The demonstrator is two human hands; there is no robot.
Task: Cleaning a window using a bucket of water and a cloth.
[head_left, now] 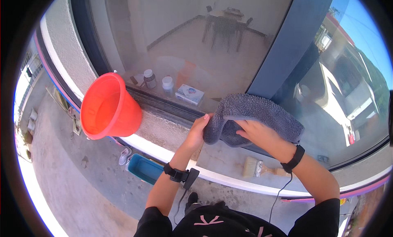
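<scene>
A dark grey fleecy towel (261, 106) is bunched between my hands, in front of the window frame and above the sill. My left hand (199, 130) grips its left edge, with the thumb up along the side. At the fold's hem, my right hand (258, 133) holds the cloth; some of its fingers are hidden in the fold. Below my right forearm, a flat paintbrush (253, 167) with pale bristles and a wooden handle lies on the stone sill (219, 157).
A red plastic bucket (132, 119) stands on the ledge at left. Behind the glass sit a brown bottle (150, 80), a white jar (167, 83) and a small printed box (189, 94). A teal basin (145, 168) and white sneakers (124, 155) are on the ground below. Cables hang from both wristbands.
</scene>
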